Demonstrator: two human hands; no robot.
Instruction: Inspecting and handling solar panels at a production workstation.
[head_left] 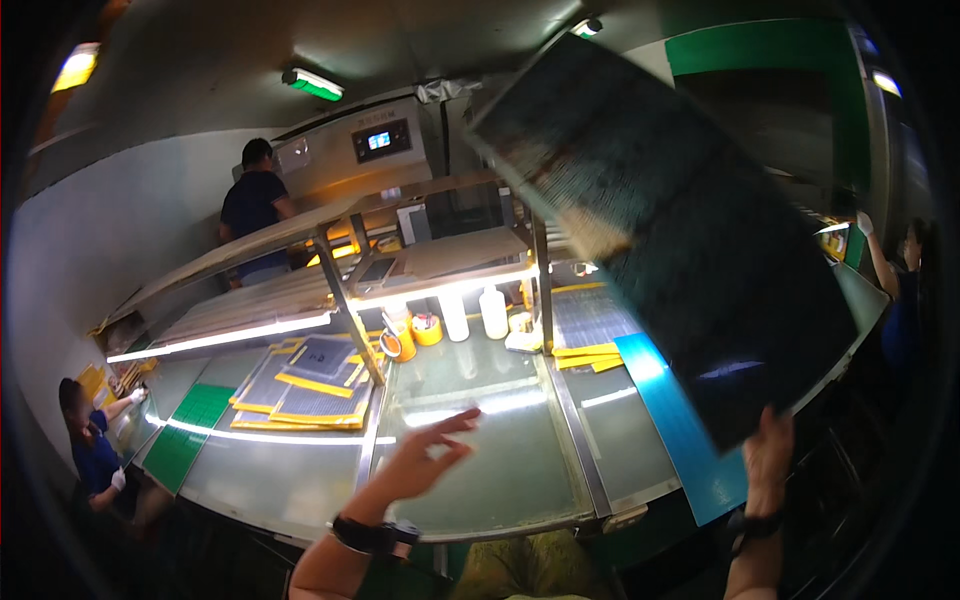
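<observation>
A long, glossy-topped worktable (490, 470) is stretching across the view. Over its right part, a dark rectangular panel (690, 230) is tilting in the air, its upper end leaning left. On the worktable's right part a blue panel (680, 435) is lying, partly hidden behind the dark one. Yellow-edged sheets (310, 390) are resting stacked on the worktable's left half, and a green panel (188, 435) is lying farther left on it. Near the worktable's front right, the right hand (768, 450) is gripping the dark rectangular panel's lower end; the left hand (430, 455) is hovering, fingers spread, above the worktable's middle, well apart from the right. White bottles (494, 312) are standing toward the worktable's back.
</observation>
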